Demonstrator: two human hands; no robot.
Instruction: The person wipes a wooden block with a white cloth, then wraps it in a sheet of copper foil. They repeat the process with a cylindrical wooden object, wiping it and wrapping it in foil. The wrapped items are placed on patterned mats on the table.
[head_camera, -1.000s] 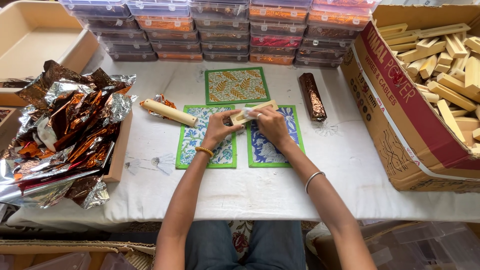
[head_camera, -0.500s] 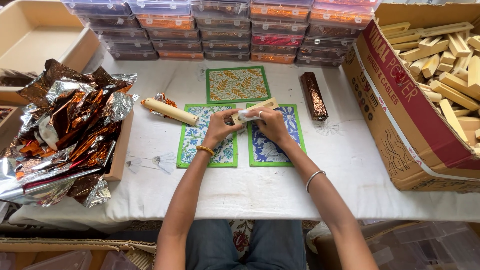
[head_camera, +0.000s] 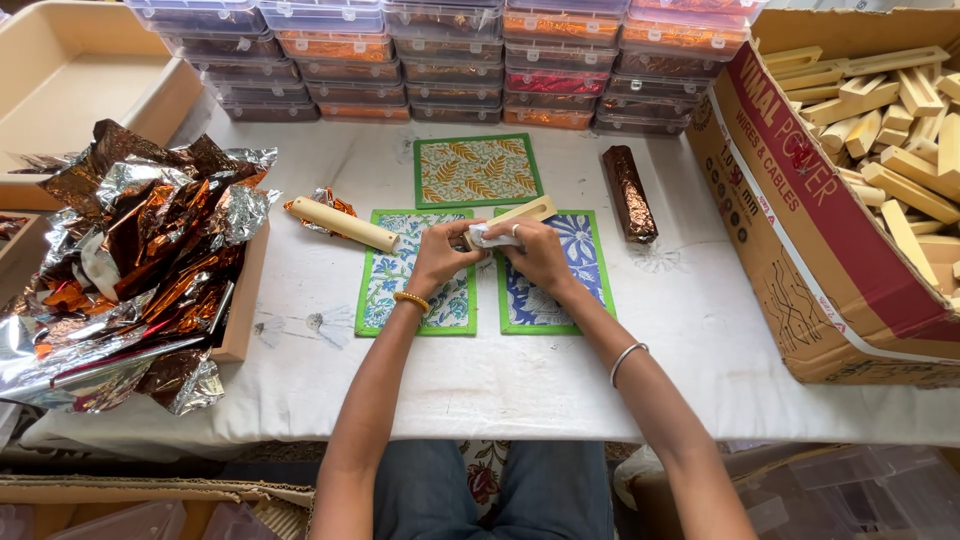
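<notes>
1. Left hand (head_camera: 440, 255) and right hand (head_camera: 535, 250) meet at frame centre, both pinched on a pale wooden stick (head_camera: 515, 215) with a white wrap (head_camera: 485, 237) round its near end.
2. Stick sits between the two sets of fingertips; its far end pokes out up-right past the right hand's fingers.
3. Hands hover over two green-edged floral mats (head_camera: 400, 275); a third mat (head_camera: 478, 170) lies just above.
4. Bare wooden rod (head_camera: 345, 224) lies left of the hands, on orange foil.
5. Brown foil-wrapped bar (head_camera: 630, 193) lies to the upper right.
6. Foil heap (head_camera: 130, 260) at left; cardboard box of wooden sticks (head_camera: 800, 230) at right.
</notes>
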